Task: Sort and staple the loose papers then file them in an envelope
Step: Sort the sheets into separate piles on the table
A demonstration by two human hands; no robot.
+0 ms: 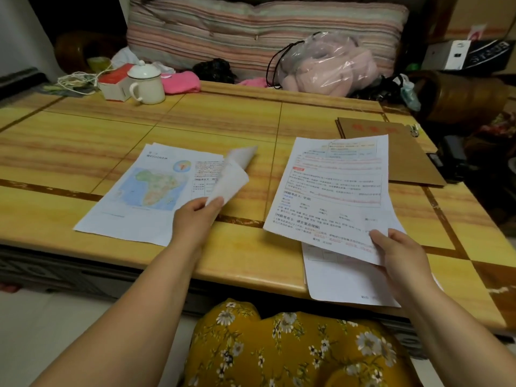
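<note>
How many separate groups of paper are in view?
3: map sheets lying on the table's left, a curled sheet in the left hand, a stack in the right hand.

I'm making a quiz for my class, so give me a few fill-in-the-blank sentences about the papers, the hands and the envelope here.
1. The left hand pinches a curled sheet above the page printed with a ____.
2. The right hand holds pages of ____.
3. The brown envelope lies nearer the ____ hand.

Missing words: map; text; right
</note>
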